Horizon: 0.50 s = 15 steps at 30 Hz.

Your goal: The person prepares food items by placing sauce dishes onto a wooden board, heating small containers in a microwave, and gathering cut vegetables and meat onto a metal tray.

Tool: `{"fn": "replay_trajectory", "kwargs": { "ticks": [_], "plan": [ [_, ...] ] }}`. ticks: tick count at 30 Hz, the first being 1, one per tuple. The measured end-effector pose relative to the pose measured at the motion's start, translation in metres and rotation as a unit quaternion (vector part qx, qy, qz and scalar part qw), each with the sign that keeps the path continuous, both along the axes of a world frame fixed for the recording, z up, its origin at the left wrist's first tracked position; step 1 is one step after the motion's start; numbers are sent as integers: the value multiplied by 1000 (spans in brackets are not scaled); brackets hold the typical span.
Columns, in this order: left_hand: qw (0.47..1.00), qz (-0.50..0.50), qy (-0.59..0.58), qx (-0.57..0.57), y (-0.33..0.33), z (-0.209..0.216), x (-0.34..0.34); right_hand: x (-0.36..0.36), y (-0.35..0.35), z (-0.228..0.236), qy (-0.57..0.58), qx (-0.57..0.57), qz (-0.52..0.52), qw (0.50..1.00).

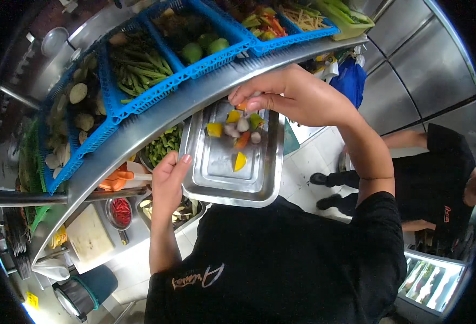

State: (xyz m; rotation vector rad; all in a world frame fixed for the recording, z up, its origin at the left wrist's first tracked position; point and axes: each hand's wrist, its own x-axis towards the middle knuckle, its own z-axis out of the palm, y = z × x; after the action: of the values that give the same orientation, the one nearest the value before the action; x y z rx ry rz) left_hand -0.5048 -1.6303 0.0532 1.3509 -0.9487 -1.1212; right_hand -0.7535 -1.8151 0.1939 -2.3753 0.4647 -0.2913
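A shallow rectangular metal tray (224,182) is held in front of my chest. My left hand (169,178) grips its left rim, thumb on top and the other fingers mostly hidden. In the tray lie a few yellow pepper pieces (240,161), a green piece (256,121), an orange-red piece (242,140) and several whitish-purple chunks (242,125) that look like garlic or small onion. Over the tray's far edge, my right hand (286,97) has its thumb and fingers pinched together. A small pale bit shows between them, too unclear to name.
Above the tray runs a curved steel shelf with blue plastic baskets (157,97) of vegetables. To the left are a bowl of red chillies (120,212), a cutting board (89,235) and a pan of chopped green vegetables (163,147). A co-worker in black (432,178) stands at right.
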Motion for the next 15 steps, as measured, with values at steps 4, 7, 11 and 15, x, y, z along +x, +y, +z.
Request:
{"fn": "replay_trajectory", "kwargs": {
  "ticks": [4, 7, 11, 15],
  "plan": [
    [1000, 8, 8, -12, 4, -2, -1, 1, -2, 2, -71, -200, 183, 960],
    [994, 35, -103, -23, 15, -14, 5, -12, -3, 29, -175, -41, 89, 980],
    [988, 136, -72, 32, 43, -23, -2, -37, -14, 32, -184, -14, 34, 982],
    [970, 220, -66, 74, 135, -46, 26, -44, -25, -24, -145, 121, 150, 970]
  ]
}}
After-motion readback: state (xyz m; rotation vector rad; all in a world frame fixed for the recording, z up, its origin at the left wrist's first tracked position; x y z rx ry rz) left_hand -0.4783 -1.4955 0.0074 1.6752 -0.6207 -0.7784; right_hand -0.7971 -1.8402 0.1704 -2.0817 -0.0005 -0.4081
